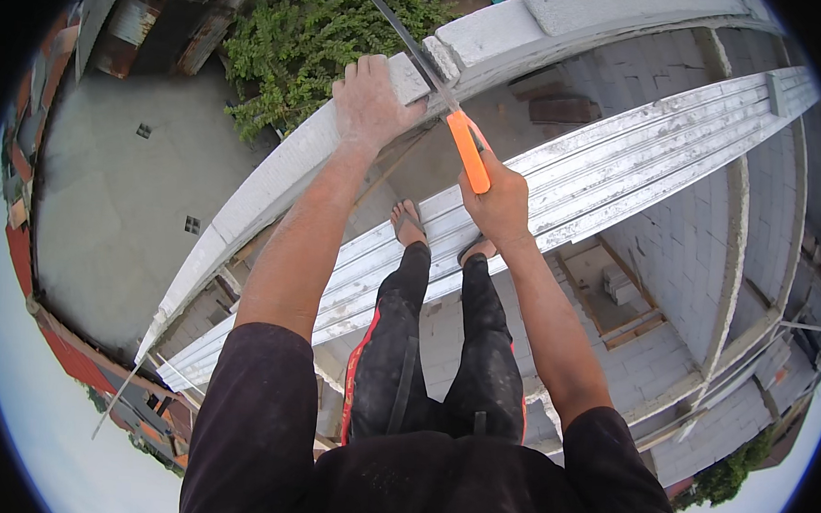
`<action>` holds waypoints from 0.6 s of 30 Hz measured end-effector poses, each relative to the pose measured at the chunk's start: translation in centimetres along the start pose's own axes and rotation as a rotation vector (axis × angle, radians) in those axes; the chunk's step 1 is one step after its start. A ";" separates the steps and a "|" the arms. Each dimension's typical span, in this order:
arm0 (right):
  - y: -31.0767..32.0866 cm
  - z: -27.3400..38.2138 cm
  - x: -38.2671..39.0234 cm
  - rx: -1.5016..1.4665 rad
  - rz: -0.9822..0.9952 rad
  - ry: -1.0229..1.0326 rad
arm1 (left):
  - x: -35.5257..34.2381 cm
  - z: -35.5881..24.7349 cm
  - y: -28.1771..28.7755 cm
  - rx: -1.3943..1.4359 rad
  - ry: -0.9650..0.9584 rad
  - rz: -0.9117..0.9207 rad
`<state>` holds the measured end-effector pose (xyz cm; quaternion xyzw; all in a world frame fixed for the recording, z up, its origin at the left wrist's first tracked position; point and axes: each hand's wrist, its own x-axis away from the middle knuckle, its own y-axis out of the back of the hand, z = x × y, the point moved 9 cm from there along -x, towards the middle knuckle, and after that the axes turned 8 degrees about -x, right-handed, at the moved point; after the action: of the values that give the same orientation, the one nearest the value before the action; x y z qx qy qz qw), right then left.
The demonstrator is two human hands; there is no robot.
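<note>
Gripping the saw (470,153) by its orange handle, your R hand (497,201) is sitting on the near side of the wall (285,162), fingers wrapping tight round the grip. The blade (405,41) is crossing the wall top, pointing away & to the L, and is passing b/w a block (406,78) on its L and a small rough-edged chunk (442,59) on its R.

Your L hand (370,106) is bracing on the wall just L of the blade, w/ fingers pointing away and thumb reaching toward the blade. Can't tell if those fingertips are curling over the far edge; they aren't touching the saw.

You're standing on the pale ribbed deck (572,177), which is running diagonally below the wall, lower L to upper R. Your sandalled feet (408,223) are resting apart on it. Beyond the wall, a tree (319,47) is showing up top, w/ a grey slab (136,186) spreading out to the L. Block partitions (681,234) are standing below, to the R.
</note>
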<state>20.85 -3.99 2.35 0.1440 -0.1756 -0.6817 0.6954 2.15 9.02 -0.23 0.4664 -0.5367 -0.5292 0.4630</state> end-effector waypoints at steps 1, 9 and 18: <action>-0.2 -0.4 -0.1 0.051 0.005 -0.028 | 0.0 0.1 -0.1 -0.005 -0.003 -0.014; 1.7 6.0 0.8 -0.121 0.002 0.185 | 0.5 0.2 -0.4 0.011 -0.033 -0.028; 0.3 6.4 1.8 -0.125 -0.039 0.093 | 0.3 0.4 0.0 0.035 0.032 0.095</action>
<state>18.32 -5.56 8.33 0.1350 -0.0974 -0.6975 0.6970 1.74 8.80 -0.21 0.4566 -0.5600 -0.4897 0.4881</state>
